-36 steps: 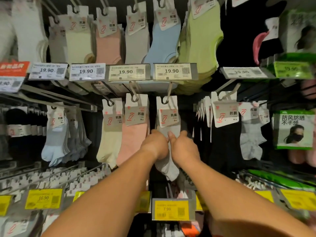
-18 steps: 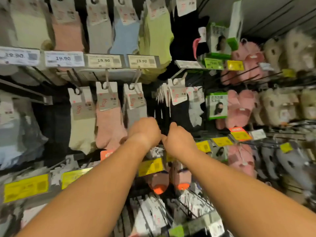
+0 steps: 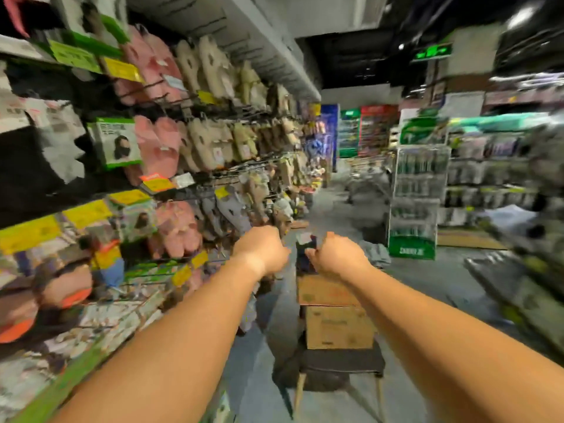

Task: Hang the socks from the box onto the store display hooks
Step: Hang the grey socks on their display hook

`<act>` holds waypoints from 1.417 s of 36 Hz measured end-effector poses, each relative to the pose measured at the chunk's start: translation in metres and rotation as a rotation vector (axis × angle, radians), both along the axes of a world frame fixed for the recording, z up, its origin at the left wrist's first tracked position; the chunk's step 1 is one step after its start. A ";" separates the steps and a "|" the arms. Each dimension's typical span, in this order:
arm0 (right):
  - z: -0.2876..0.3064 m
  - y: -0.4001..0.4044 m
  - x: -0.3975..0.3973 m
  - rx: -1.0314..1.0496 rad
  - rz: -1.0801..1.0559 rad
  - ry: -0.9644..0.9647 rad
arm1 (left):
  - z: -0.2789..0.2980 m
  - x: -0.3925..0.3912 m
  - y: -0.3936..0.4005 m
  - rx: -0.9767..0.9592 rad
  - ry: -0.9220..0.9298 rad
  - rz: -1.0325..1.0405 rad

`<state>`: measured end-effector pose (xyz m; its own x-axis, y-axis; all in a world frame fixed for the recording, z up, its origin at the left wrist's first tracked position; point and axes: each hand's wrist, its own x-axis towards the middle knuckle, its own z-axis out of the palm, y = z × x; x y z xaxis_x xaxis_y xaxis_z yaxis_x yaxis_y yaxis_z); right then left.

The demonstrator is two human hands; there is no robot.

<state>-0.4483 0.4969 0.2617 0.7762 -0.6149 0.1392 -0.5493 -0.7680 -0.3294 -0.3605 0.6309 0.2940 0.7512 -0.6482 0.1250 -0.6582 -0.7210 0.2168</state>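
Observation:
My left hand (image 3: 262,251) and my right hand (image 3: 338,255) reach out side by side over the aisle, both with fingers curled into fists. Nothing shows inside either fist. Between them stands a dark pack of socks (image 3: 306,254) with a white tag, sticking up from the cardboard box (image 3: 328,292). My right thumb is right next to it; blur hides whether they touch. The display hooks (image 3: 171,96) run along the left wall, with black and grey socks (image 3: 58,151) hanging at the far left.
The box sits on a second carton (image 3: 338,328) on a dark stool (image 3: 341,363) in the aisle. Pink and beige slippers (image 3: 158,141) and mask packs (image 3: 117,145) fill the left rack. A green stand (image 3: 413,206) and shelves line the right.
The view has swung right, from the sock hooks to the aisle and the box. Both hands left the hung grey socks and moved with it, still curled.

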 end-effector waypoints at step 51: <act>-0.216 -0.507 0.175 0.361 -0.224 0.137 | -0.240 0.207 -0.566 0.101 0.404 -0.149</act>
